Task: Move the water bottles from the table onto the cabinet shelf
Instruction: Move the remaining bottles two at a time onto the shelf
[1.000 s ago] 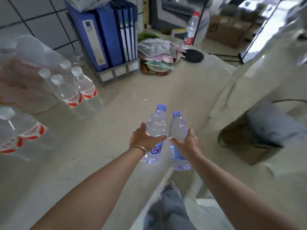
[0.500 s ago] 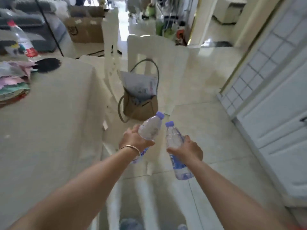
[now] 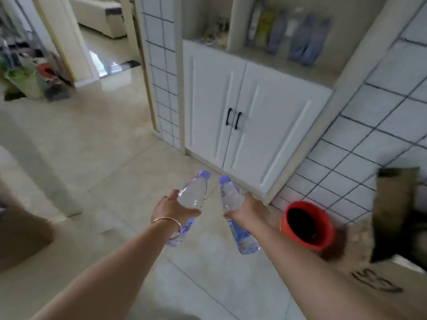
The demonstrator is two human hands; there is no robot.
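My left hand [image 3: 172,207] grips a clear water bottle [image 3: 193,192] with a purple cap, tilted away from me over the floor. My right hand [image 3: 248,210] grips a second purple-capped water bottle [image 3: 231,196], tilted likewise, its base pointing back toward me. Ahead stands the white cabinet [image 3: 249,125] with two shut doors and black handles. Above the doors is an open shelf [image 3: 291,68] that holds several blurred packets and bottles at the back.
A red bucket [image 3: 308,227] sits on the floor at the cabinet's lower right, by a tiled wall. Cardboard boxes [image 3: 397,204] stand at the right edge. A doorway [image 3: 104,42] opens at the upper left, with clutter on the floor beside it.
The view has swung right from the table, past the chair and bag, to the white cabinet. Both hands keep hold of their bottles and are carried along in front of me.
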